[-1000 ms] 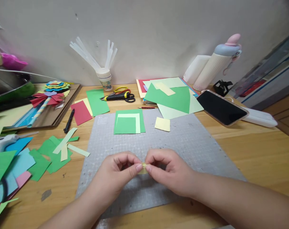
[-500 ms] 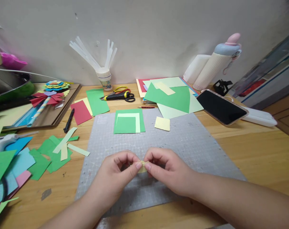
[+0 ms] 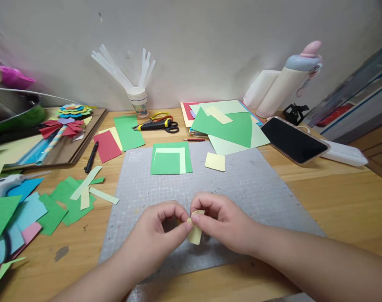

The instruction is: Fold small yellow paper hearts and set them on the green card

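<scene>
While both hands pinch it, left hand (image 3: pixel 161 228) and right hand (image 3: pixel 224 224), the yellow paper scrap (image 3: pixel 195 232) hangs between them.

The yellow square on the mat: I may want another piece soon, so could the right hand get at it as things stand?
Probably yes: the yellow square lies alone on bare mat ahead of the right hand, though that hand's grip now pinches the small yellow paper.

The small pale yellow paper piece (image 3: pixel 195 232) is now more open than before: a second ago it is only a tight little fold between the fingertips, now a flap of it hangs down below them. The left hand (image 3: pixel 161 233) and the right hand (image 3: pixel 222 224) sit a little lower on the grey cutting mat (image 3: pixel 257 188), and their thumbs pinch the paper at its top edge.
</scene>
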